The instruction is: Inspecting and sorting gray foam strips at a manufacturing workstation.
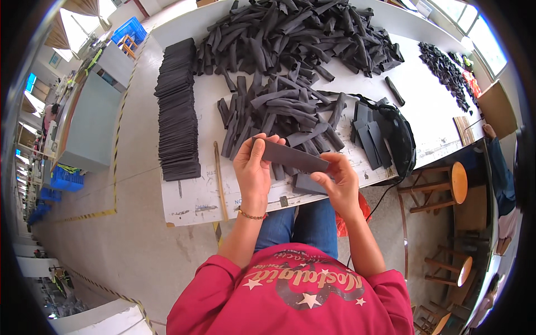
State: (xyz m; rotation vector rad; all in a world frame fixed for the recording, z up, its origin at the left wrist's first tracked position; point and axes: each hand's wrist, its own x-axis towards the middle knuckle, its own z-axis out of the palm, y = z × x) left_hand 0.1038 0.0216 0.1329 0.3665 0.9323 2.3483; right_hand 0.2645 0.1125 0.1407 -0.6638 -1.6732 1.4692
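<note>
Between my two hands, above the table's near edge, a flat dark grey strip of fabric point(293, 157) is stretched out. My left hand point(252, 162) pinches its left end, thumb in front. At the right end, my right hand point(338, 180) has its fingers closed around the strip's corner. Just beyond lies a loose heap of rolled dark fabric pieces point(290, 106). Below the strip, a flat dark piece point(308, 184) rests at the table edge, partly hidden by my right hand.
A long neat stack of dark strips point(177, 111) stands on the left of the white table point(209, 128), beside a wooden stick point(219, 178). A larger pile of rolls point(301, 33) covers the back. To the right are a black bag point(399, 134), flat pieces point(371, 142) and a wooden stool point(458, 182).
</note>
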